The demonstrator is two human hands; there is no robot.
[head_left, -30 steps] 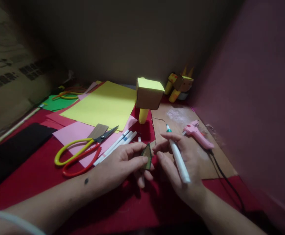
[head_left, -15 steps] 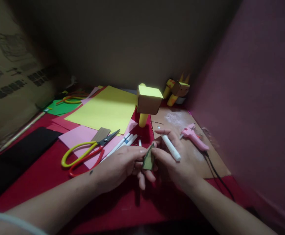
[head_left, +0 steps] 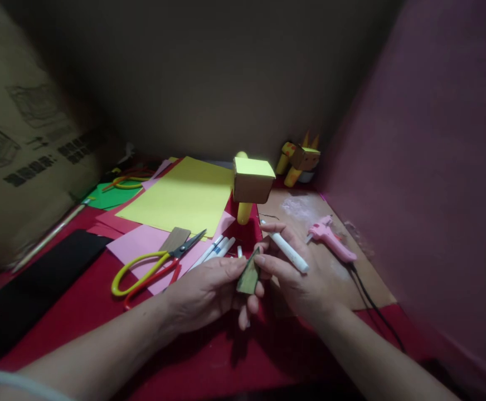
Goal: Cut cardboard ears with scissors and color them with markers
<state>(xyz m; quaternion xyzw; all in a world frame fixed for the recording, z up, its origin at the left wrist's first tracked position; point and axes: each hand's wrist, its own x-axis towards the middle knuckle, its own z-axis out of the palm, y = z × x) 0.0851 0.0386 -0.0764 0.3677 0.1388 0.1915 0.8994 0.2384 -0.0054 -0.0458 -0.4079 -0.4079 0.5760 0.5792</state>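
A small, dull-green, tapering piece of card [head_left: 249, 277] with darker edges is pinched between both hands. My left hand [head_left: 213, 287] grips its left side, thumb on top and fingers beneath. The thumb and fingertips of my right hand [head_left: 297, 278] hold its upper right side. A white marker [head_left: 288, 252] also lies in my right hand, slanting across the base of the index finger. Just beyond my fingers stands a small cardboard box figure [head_left: 253, 188] with a yellow top and a yellow tube leg.
Scissors [head_left: 142, 270], white markers [head_left: 218, 249] and yellow paper [head_left: 180, 195] lie on the left. A pink glue gun [head_left: 333, 239] rests on a cardboard sheet [head_left: 368, 289] at right. A horned figure [head_left: 304, 160] stands behind; a black slab [head_left: 42, 284] is far left.
The green piece has tilted and shifted slightly left and down in my fingers. My view has tipped a little, so the table's things appear lower.
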